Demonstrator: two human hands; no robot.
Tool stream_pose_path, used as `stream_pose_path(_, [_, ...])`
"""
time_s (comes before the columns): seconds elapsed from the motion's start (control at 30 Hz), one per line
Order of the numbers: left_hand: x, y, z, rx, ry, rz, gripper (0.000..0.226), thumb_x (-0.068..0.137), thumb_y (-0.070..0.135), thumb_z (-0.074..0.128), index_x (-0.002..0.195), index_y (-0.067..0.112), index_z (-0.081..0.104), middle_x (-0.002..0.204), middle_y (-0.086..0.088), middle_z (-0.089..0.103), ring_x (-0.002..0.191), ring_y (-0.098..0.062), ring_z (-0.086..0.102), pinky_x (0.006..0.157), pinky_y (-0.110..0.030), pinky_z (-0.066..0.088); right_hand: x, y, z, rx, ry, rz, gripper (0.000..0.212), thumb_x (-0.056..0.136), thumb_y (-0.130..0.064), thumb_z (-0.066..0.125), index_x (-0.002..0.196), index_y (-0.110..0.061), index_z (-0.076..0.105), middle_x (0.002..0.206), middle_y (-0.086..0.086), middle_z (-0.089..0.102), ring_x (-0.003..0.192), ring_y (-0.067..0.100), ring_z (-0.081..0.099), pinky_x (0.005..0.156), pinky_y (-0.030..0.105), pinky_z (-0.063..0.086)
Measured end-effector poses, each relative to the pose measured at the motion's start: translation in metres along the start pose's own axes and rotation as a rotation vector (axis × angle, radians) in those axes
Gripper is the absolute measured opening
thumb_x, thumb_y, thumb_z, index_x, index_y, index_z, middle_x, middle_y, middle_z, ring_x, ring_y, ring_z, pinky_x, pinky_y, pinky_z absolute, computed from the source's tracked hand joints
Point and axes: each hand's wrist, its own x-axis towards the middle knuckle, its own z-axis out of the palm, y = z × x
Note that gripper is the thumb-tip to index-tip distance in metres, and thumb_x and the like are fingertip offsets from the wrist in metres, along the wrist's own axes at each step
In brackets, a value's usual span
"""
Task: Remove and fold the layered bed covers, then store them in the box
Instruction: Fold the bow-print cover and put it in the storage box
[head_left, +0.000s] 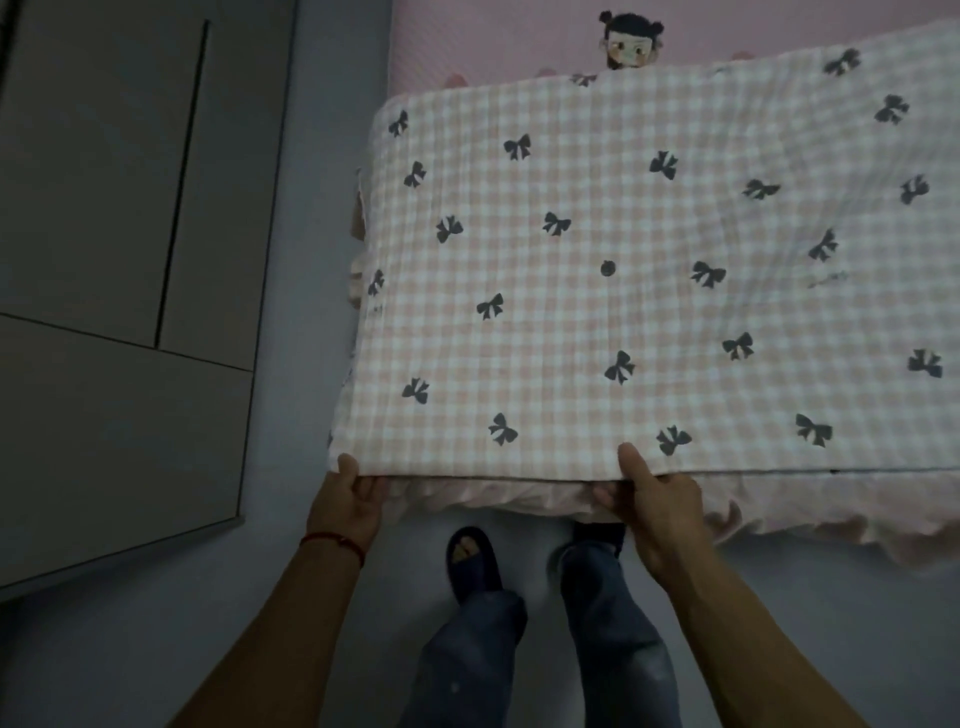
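A pink checked cover (623, 270) with dark bows lies spread on the bed (493, 36). Its near edge is at the side of the bed, just in front of the person. The left hand (345, 501) pinches the near left corner, thumb on top and fingers tucked under. The right hand (657, 501) pinches the same edge further right, thumb on top too. A frilly pink layer (519, 496) pokes out under the cover. A doll (628, 44) peeks over the far edge. A grey cabinet (114, 260) stands to the left. No writing can be read.
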Motion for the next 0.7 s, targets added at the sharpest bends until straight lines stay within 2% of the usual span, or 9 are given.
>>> stream_pose_path(0.1, [0.018, 0.009, -0.001, 0.111, 0.024, -0.026, 0.028, 0.106, 0.017, 0.047, 0.132, 0.013, 0.055, 0.130, -0.011, 0.061, 0.123, -0.026, 0.058, 0.101, -0.041, 0.051, -0.008, -0.015, -0.002, -0.252, -0.108, 0.113, 0.037, 0.100, -0.026, 0.062, 0.102, 0.011, 0.066, 0.076, 0.017, 0.076, 0.066, 0.028, 0.076, 0.055, 0.031, 0.061])
stream_pose_path(0.2, [0.021, 0.020, 0.014, 0.354, 0.155, -0.081, 0.038, 0.105, 0.007, 0.046, 0.143, 0.002, 0.046, 0.126, -0.019, 0.060, 0.113, -0.033, 0.059, 0.088, -0.041, 0.055, -0.022, -0.042, -0.001, -0.814, -0.374, 0.234, 0.052, 0.100, -0.044, 0.057, 0.098, 0.005, 0.072, 0.080, 0.017, 0.077, 0.068, 0.028, 0.075, 0.064, 0.033, 0.063])
stream_pose_path(0.27, [0.013, 0.028, 0.035, 0.772, 0.343, -0.011, 0.058, 0.092, 0.010, 0.058, 0.147, 0.001, 0.042, 0.134, -0.024, 0.054, 0.118, -0.039, 0.056, 0.097, -0.046, 0.051, -0.020, -0.056, 0.008, -1.048, -0.354, -0.048, 0.041, 0.100, -0.041, 0.059, 0.090, -0.003, 0.074, 0.075, 0.010, 0.077, 0.061, 0.021, 0.072, 0.065, 0.036, 0.063])
stream_pose_path(0.33, [-0.007, 0.036, 0.070, 1.077, 0.406, 0.348, 0.077, 0.076, 0.012, 0.068, 0.148, 0.013, 0.042, 0.150, -0.018, 0.040, 0.132, -0.038, 0.045, 0.106, -0.046, 0.044, -0.012, -0.066, 0.026, -1.187, -0.126, -0.573, 0.026, 0.097, -0.039, 0.060, 0.102, -0.017, 0.072, 0.101, 0.000, 0.076, 0.082, 0.013, 0.069, 0.076, 0.039, 0.060])
stream_pose_path(0.4, [-0.014, 0.036, 0.134, 1.323, 0.114, 0.704, 0.078, 0.076, 0.008, 0.069, 0.148, 0.024, 0.043, 0.159, -0.009, 0.026, 0.143, -0.033, 0.029, 0.112, -0.044, 0.035, 0.012, -0.083, 0.049, -1.314, 0.027, -0.918, 0.053, 0.092, -0.045, 0.065, 0.140, -0.026, 0.052, 0.147, 0.008, 0.050, 0.131, 0.026, 0.049, 0.104, 0.048, 0.048])
stream_pose_path(0.43, [-0.013, 0.035, 0.170, 1.465, -0.063, 0.784, 0.079, 0.077, 0.010, 0.067, 0.149, 0.029, 0.040, 0.163, -0.006, 0.019, 0.148, -0.031, 0.020, 0.116, -0.045, 0.028, 0.028, -0.091, 0.059, -1.418, 0.038, -0.894, 0.077, 0.089, -0.051, 0.067, 0.154, -0.029, 0.033, 0.162, 0.016, 0.025, 0.148, 0.039, 0.025, 0.115, 0.058, 0.034])
stream_pose_path(0.53, [0.008, 0.035, 0.271, 1.940, -0.391, 0.979, 0.087, 0.084, 0.025, 0.069, 0.153, 0.044, 0.020, 0.168, -0.003, 0.000, 0.153, -0.033, 0.003, 0.119, -0.061, 0.019, 0.066, -0.092, 0.082, -1.609, -0.016, -0.606, 0.117, 0.081, -0.065, 0.069, 0.158, -0.034, -0.013, 0.163, 0.021, -0.026, 0.149, 0.049, -0.021, 0.118, 0.072, 0.002])
stream_pose_path(0.6, [0.025, 0.040, 0.331, 2.214, -0.418, 1.007, 0.102, 0.084, 0.034, 0.075, 0.152, 0.054, 0.002, 0.166, 0.001, -0.017, 0.152, -0.041, -0.008, 0.114, -0.072, 0.015, 0.082, -0.088, 0.089, -1.617, -0.035, -0.548, 0.124, 0.079, -0.066, 0.070, 0.156, -0.034, -0.022, 0.159, 0.021, -0.035, 0.146, 0.050, -0.029, 0.115, 0.075, -0.006])
stream_pose_path(0.7, [0.049, 0.056, 0.391, 2.396, -0.380, 0.728, 0.135, 0.070, 0.045, 0.088, 0.138, 0.067, -0.026, 0.156, 0.007, -0.042, 0.147, -0.048, -0.022, 0.107, -0.081, 0.013, 0.092, -0.088, 0.101, -1.618, -0.020, -0.496, 0.125, 0.081, -0.062, 0.071, 0.154, -0.032, -0.025, 0.157, 0.026, -0.037, 0.144, 0.055, -0.028, 0.111, 0.079, -0.007])
